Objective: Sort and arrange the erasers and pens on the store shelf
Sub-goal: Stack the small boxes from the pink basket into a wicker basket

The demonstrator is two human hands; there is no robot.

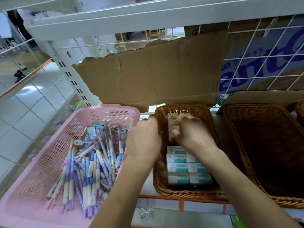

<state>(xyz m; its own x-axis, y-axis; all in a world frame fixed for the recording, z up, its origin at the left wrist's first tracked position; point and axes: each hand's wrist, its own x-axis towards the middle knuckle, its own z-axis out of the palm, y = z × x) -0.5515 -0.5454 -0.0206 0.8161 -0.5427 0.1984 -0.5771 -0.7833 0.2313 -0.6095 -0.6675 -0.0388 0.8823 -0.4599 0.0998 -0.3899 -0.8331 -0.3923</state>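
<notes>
Left hand: the left hand [143, 139] lies back-up on the left rim of the small brown woven wicker basket [187, 194], its fingers bent over that rim and holding it.
Right hand: the right hand [195, 134] is inside the same basket, towards the back, with its fingers curled against a red-and-white printed pack [172, 125]. Motion blur hides whether they grip the pack; I cannot tell.
Erasers: white-and-teal wrapped erasers [178, 168] lie flat in two neat columns across the front half of the wicker basket, touching one another. The red-and-white pack lies behind them, towards the far wall.
Pens: pastel purple, blue and cream pens [92, 162] lie in a loose, crossed heap in a pink perforated plastic basket [41, 170], with a few small packets among them.
Basket positions: the pink basket stands just left of the wicker basket, and the left forearm crosses its right edge.
Right neighbour: a larger dark wicker basket [256, 109] stands just right of the small one. Its inside is too dark to read.
Support: all three stand on the store shelf [164, 205], which has an orange-lined front edge.
Backing: a torn brown cardboard sheet [148, 71] stands upright behind the baskets, with a white wire grid [263, 60] to its right.
Surroundings: a white metal shelf board [148, 17] runs above, and a white tiled floor [24, 104] shows at left.
</notes>
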